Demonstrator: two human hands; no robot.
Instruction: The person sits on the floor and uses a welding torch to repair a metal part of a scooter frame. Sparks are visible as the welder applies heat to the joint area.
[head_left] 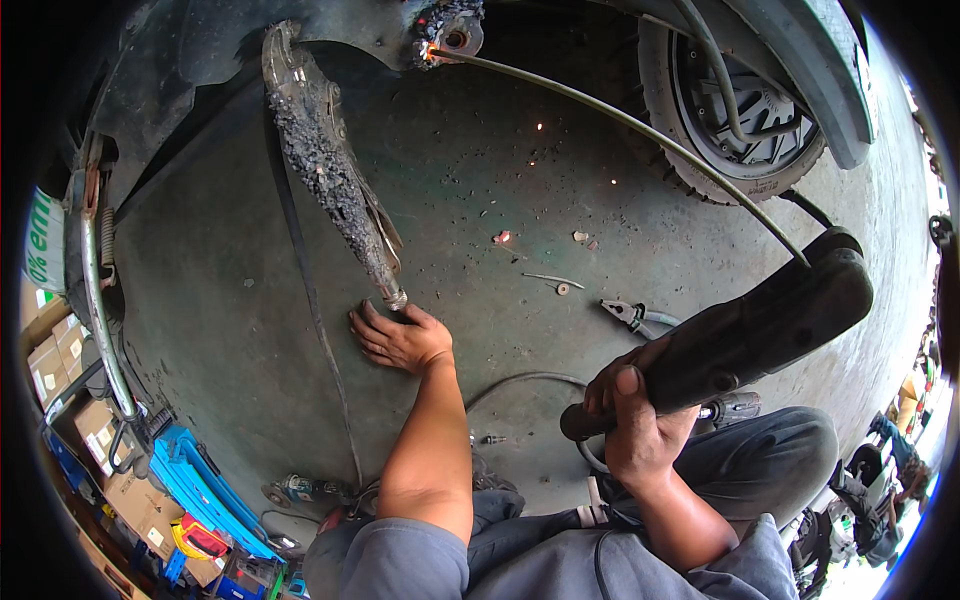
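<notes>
My right hand [640, 425] is wrapped round the handle of a large black electrode holder [760, 325]. From its jaw a long welding rod [620, 115] runs up to the left. The rod's tip glows orange against a grimy metal bracket [457, 40] under the vehicle's body. My left hand [400, 338] has its fingers stretched out, low over the floor. Between its thumb and forefinger is the lower end of a long metal arm crusted with black grit [325, 170], which slants down from the bodywork. How firmly the left hand touches that end is hard to tell.
Combination pliers [630, 314] lie left of the holder, near a small washer [563, 289] and scattered grit. Sparks fall below the bracket. A tyred wheel [735, 110] stands far right. A dark strap [305, 260] crosses the floor. A power tool [305, 489] and cardboard boxes [140, 510] are lower left.
</notes>
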